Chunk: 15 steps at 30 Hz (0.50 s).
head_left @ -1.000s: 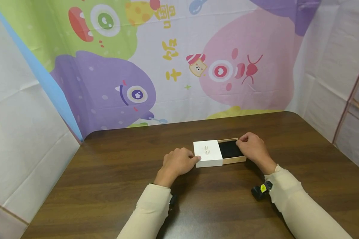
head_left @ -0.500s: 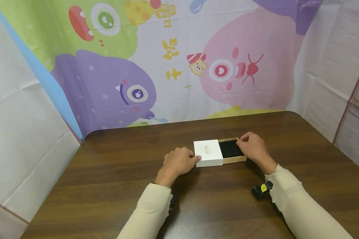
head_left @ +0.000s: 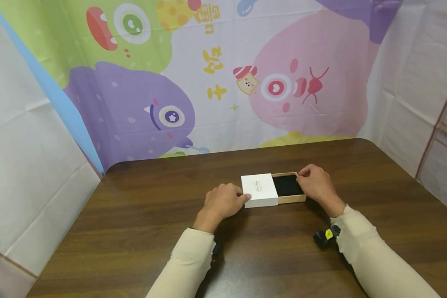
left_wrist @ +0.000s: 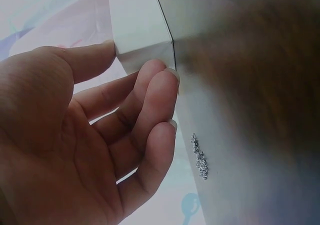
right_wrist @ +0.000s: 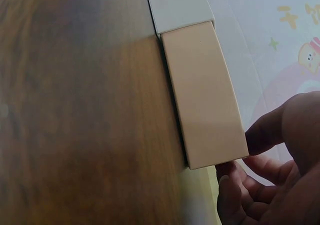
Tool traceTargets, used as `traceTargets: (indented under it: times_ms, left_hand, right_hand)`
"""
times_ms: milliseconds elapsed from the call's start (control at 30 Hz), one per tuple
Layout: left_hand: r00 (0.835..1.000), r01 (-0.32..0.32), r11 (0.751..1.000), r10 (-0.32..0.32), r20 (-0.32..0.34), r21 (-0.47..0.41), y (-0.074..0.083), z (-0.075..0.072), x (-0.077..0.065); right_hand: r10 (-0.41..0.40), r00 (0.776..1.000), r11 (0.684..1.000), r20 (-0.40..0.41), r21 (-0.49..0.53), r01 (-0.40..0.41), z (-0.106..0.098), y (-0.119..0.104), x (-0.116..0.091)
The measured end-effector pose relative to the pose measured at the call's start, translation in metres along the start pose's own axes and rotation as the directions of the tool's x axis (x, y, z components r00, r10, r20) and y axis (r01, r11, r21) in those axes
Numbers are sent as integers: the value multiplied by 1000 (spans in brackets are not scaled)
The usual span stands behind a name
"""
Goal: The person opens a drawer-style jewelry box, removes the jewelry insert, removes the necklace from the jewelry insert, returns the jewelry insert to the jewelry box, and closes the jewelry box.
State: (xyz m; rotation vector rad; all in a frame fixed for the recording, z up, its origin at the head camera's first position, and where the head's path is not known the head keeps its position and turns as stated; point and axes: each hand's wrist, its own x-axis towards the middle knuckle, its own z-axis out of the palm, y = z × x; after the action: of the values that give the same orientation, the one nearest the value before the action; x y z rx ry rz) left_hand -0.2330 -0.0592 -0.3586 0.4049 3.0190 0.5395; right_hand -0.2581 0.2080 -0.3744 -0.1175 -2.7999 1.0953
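A flat white box cover point(head_left: 258, 186) with small gold lettering lies on the wooden table. Its cream inner drawer point(right_wrist: 205, 100) sticks out to the right, with a black pad point(head_left: 287, 185) inside. My left hand point(head_left: 223, 200) holds the cover's left end, thumb on the top edge and fingertips against the end face. At the drawer's right end, my right hand point(head_left: 316, 183) pinches the end wall, thumb at the upper edge and fingers outside, below. In the left wrist view, a small glittering silver piece point(left_wrist: 199, 157) lies beyond my fingertips; the head view does not show it.
The brown wooden table point(head_left: 141, 231) spreads around the box. A cartoon-printed cloth point(head_left: 216, 82) hangs behind its far edge, with pale cloth at both sides. A small black camera point(head_left: 322, 239) sits on my right wrist.
Very little differs. The drawer's exposed part looks slightly shorter, and my right fingertips sit a touch farther right over the black pad. My left hand keeps its hold.
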Motion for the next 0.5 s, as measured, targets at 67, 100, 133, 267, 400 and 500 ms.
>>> traceTargets:
  times_ms: [67, 100, 133, 267, 400, 500]
  left_hand:
    - [1000, 0, 1000, 0, -1, 1, 1, 0, 0]
    - [1000, 0, 1000, 0, -1, 1, 1, 0, 0]
    - [1000, 0, 1000, 0, -1, 0, 1, 0, 0]
    - [1000, 3, 1000, -3, 1, -3, 2, -1, -1]
    - [1000, 6, 1000, -6, 2, -2, 2, -1, -1]
    - [1000, 7, 1000, -7, 3, -3, 1, 0, -1]
  right_hand:
    - [-8, 1000, 1000, -3, -4, 8, 0, 1, 0]
    - [-14, 1000, 1000, -5, -6, 14, 0, 1, 0]
    - [-20, 1000, 1000, -8, -10, 20, 0, 2, 0]
    - [-38, 999, 999, -13, -19, 38, 0, 3, 1]
    - [-42, 999, 999, -18, -17, 42, 1, 3, 1]
    - [-51, 998, 999, -24, -21, 51, 1, 3, 1]
